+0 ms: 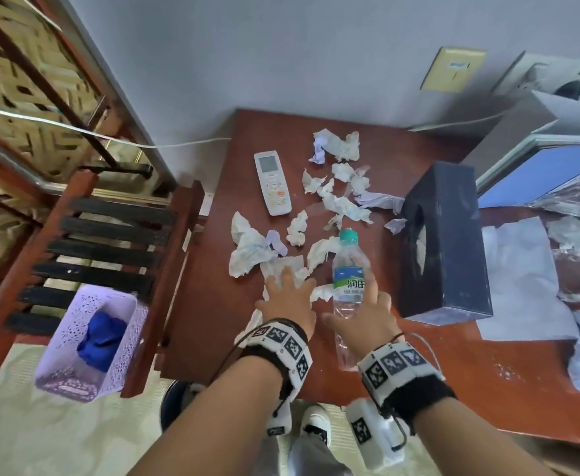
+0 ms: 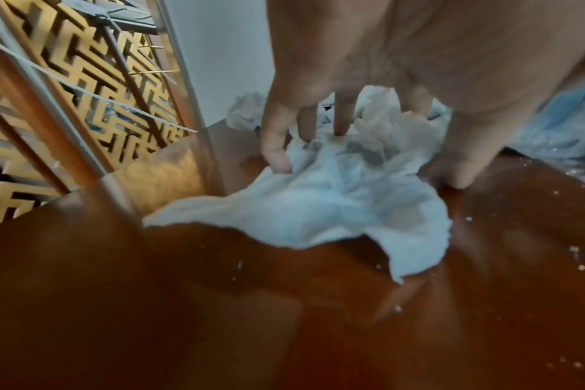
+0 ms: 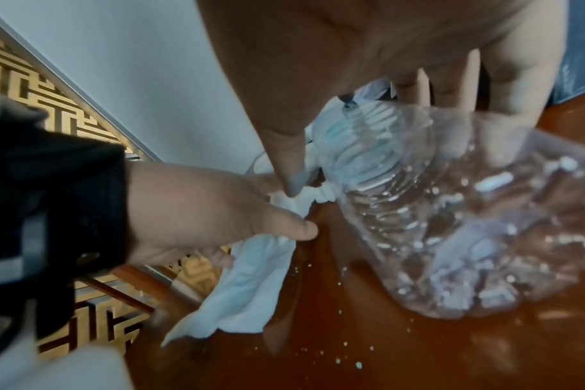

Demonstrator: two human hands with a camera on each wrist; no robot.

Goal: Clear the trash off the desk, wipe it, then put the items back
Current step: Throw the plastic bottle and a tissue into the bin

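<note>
Several crumpled tissues (image 1: 340, 197) litter the red-brown desk (image 1: 209, 304). My left hand (image 1: 287, 290) claws down over the nearest tissue (image 2: 338, 200); its fingertips (image 2: 277, 161) dig into the paper and the thumb closes on its edge. A clear water bottle (image 1: 348, 280) with a green cap lies on the desk pointing away from me. My right hand (image 1: 352, 305) straddles it, thumb on its left side and fingers (image 3: 451, 87) round the far side. In the right wrist view the bottle (image 3: 451, 216) looks empty and crushed. White crumbs speckle the wood.
A white remote (image 1: 272, 182) lies at the back left and a dark tissue box (image 1: 446, 242) stands on the right. Papers and plastic cover the far right. A purple basket (image 1: 58, 383) with a blue cloth (image 1: 101, 338) sits left on a slatted wooden rack (image 1: 110, 235).
</note>
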